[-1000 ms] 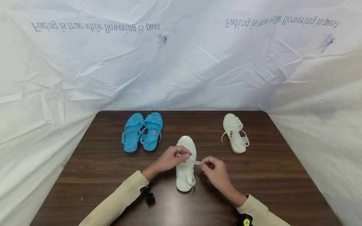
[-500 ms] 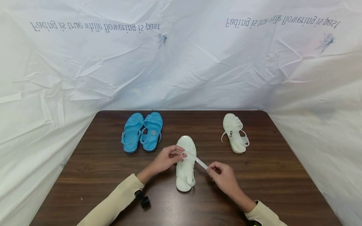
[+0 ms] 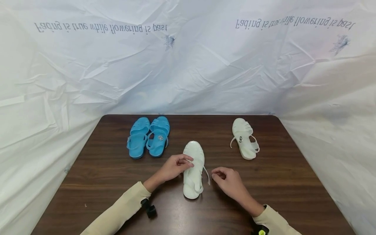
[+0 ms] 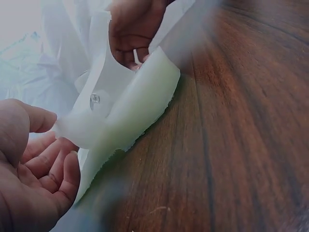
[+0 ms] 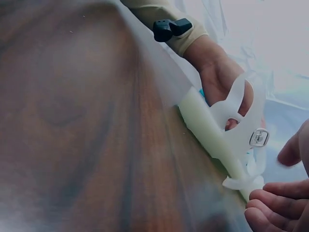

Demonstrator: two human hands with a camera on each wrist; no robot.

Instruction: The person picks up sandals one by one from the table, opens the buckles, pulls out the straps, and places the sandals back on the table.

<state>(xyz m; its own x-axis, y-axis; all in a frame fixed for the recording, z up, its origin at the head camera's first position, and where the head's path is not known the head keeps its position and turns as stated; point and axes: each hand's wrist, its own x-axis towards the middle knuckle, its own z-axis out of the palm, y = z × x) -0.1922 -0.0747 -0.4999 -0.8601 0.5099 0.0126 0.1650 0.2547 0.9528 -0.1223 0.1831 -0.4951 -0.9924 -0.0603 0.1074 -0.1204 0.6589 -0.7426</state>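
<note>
A white sandal (image 3: 194,176) lies at the middle of the table, toe pointing away. My left hand (image 3: 177,165) is at its left side; in the left wrist view, the thumb and fingers (image 4: 46,166) pinch the edge of its translucent front band. On the right side, a loose ankle strap (image 3: 207,175) sticks out with its end free. Just right of that strap is my right hand (image 3: 230,182), fingers loosely curled and holding nothing. The right wrist view shows a metal buckle (image 5: 259,137) on the sandal's side, close to the right fingertips (image 5: 263,198).
Two blue sandals (image 3: 136,148) stand side by side at the back left of the dark wooden table (image 3: 97,182). Another white sandal (image 3: 246,150), its straps loose, is at the back right. A white sheet (image 3: 188,65) hangs behind the table.
My right hand has let go of the strap, which it was drawing out to the right. The strap end now hangs beside the sandal. My left hand has shifted slightly over the front band.
</note>
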